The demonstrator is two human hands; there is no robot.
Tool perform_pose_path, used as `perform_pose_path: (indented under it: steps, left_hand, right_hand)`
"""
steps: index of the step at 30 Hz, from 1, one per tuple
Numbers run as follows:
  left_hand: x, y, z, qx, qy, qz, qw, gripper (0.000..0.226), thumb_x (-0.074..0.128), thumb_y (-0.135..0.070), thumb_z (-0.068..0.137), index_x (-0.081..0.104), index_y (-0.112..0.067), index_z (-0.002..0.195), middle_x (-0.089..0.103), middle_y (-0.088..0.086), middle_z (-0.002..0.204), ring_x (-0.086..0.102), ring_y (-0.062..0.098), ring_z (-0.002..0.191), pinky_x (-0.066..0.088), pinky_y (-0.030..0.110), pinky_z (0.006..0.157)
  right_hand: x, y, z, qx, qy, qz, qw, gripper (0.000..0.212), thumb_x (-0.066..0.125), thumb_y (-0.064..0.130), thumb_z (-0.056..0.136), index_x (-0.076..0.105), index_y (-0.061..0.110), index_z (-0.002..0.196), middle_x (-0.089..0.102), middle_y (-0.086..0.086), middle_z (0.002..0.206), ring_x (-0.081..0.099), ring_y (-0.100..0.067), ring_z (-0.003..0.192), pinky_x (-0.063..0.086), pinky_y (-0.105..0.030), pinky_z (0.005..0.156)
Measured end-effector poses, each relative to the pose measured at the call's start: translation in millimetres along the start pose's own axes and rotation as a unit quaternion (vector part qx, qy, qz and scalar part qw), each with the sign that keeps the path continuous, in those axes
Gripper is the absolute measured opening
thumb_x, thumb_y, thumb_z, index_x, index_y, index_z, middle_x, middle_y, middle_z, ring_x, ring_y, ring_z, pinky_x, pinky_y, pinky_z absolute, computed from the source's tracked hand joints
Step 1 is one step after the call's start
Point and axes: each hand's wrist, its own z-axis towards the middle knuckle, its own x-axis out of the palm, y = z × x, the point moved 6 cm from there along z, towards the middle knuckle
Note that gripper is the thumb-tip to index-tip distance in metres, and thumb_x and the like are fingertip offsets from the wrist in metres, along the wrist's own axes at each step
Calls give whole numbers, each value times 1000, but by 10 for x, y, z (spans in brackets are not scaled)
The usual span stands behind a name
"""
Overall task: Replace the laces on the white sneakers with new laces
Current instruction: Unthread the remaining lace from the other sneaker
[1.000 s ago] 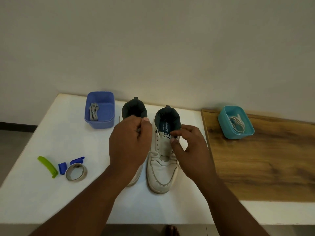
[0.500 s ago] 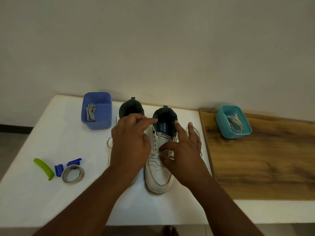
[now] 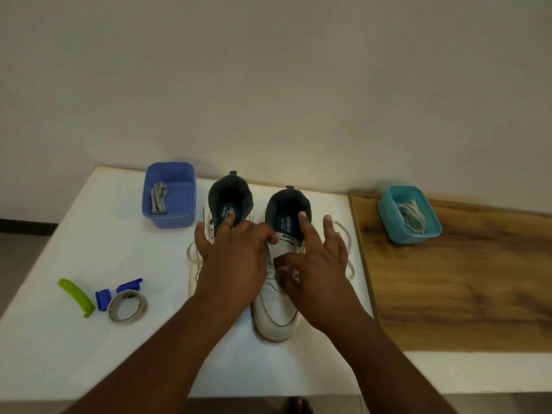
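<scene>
Both hands have spread flat since the earlier frame: left hand point(image 3: 231, 258) and right hand point(image 3: 313, 264), fingers wide, holding nothing, over the white sneakers point(image 3: 277, 306) at centre frame. Old laces point(image 3: 346, 234) loosened; judged next: pulling them free.

"sparx" on right sneaker's insole point(image 3: 288, 219), tongue point(image 3: 286, 238)

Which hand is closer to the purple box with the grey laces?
Left. The left hand lies just beside the purple box; the right hand is beyond it, over the other sneaker.
</scene>
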Motion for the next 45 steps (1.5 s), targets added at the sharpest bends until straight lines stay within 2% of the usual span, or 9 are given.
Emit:
perform_pose_path:
  steps: [4,10,17,20,28,31,34,41,45]
  left_hand:
    - [0,35,5,-4,-13,-17,1000,15,48,-38,99,61,-42,105,64,-16,125,35,19,145,0,62,119]
    - [21,46,18,-7,-6,-12,1000,21,60,-60,89,60,-43,100,64,-18,122,36,19,144,1,63,118]
    - [10,60,18,-13,-20,-30,999,17,53,-51,96,64,-42,107,65,-18,124,38,17,143,0,61,119]
    - [11,79,20,-16,-23,-36,999,15,53,-47,97,64,-42,106,65,-18,123,37,16,143,0,61,119]
    - [19,53,4,-14,-24,-46,999,12,54,-40,97,64,-43,104,65,-21,119,35,15,144,0,61,118]
    - [19,54,6,-14,-24,-45,999,12,55,-43,97,65,-43,104,65,-19,122,36,16,144,0,61,119]
    - [4,74,12,-17,-21,-51,998,12,55,-42,97,64,-43,105,65,-19,123,35,15,145,-1,61,119]
    - [14,70,19,-22,-18,-51,998,12,55,-39,96,63,-44,103,64,-23,119,34,13,144,0,61,118]
    - [14,75,20,-20,-21,-57,998,13,56,-36,96,64,-42,103,64,-22,118,35,13,143,0,60,118]
  right_hand:
    - [21,-26,3,-5,-17,8,1000,7,70,36,93,76,37,90,20,1,169,-9,-32,157,-14,-44,120]
    - [-191,-154,-36,55,-155,-5,986,26,46,35,94,66,20,100,50,-10,142,37,-33,140,30,-53,114]
    - [35,1,-29,-5,-17,22,1000,11,65,36,96,73,37,103,13,-3,170,-10,-33,157,-2,-49,124]
    - [54,18,-11,-11,-29,18,999,7,69,34,93,74,36,88,24,-5,168,-2,-37,157,3,-55,124]
    - [-265,-278,-94,106,-198,19,974,20,59,26,93,66,29,112,42,-9,154,26,-34,150,27,-63,116]
    - [-106,-133,-34,38,-93,26,995,36,68,27,91,66,40,124,20,-6,167,1,-34,157,6,-55,123]
    - [23,-4,-2,12,-1,7,1000,14,65,40,96,73,44,107,5,1,172,-17,-30,156,-19,-40,117]
    - [-349,-277,-66,93,-230,22,968,7,61,27,100,68,26,102,46,-7,152,30,-33,148,24,-58,118]
    - [-416,-324,-79,111,-263,74,956,22,64,20,97,64,32,116,37,-9,157,24,-32,150,26,-58,118]
